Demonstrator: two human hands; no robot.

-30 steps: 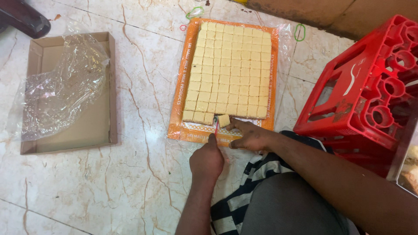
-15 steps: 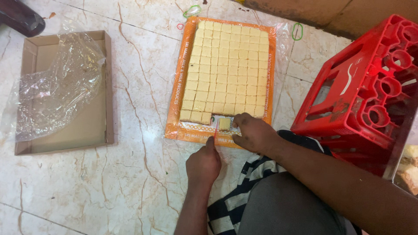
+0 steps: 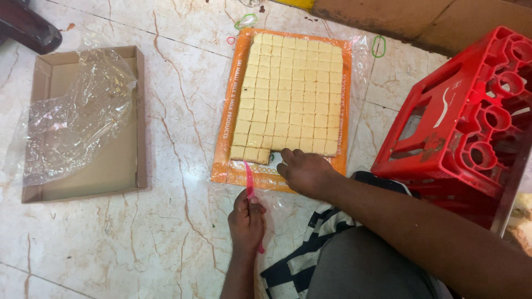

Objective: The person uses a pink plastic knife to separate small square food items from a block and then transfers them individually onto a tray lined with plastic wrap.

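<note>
A slab of pale yellow sweet (image 3: pixel 291 94), cut into several small squares, lies on an orange sheet (image 3: pixel 228 127) on the marble floor. One square is gone from its near row, leaving a gap beside my right hand (image 3: pixel 303 171). That hand lies palm down on the sheet's near edge with its fingertips at the gap; whether a square is under it is hidden. My left hand (image 3: pixel 247 218) rests on the floor just below the sheet. It grips a thin pink plastic knife (image 3: pixel 249 180) whose blade points up at the slab's near left corner.
An open cardboard tray (image 3: pixel 119 166) with crumpled clear plastic film (image 3: pixel 77 116) lies to the left. A red plastic crate (image 3: pixel 471 122) stands close on the right. Green rubber bands (image 3: pixel 378 46) lie by the sheet's far corners. A brown cardboard box (image 3: pixel 421 19) sits at the back.
A loose square lay by my right fingertips earlier; now that hand covers the spot and the square is out of sight. My left hand with the pink knife has drawn back toward me.
</note>
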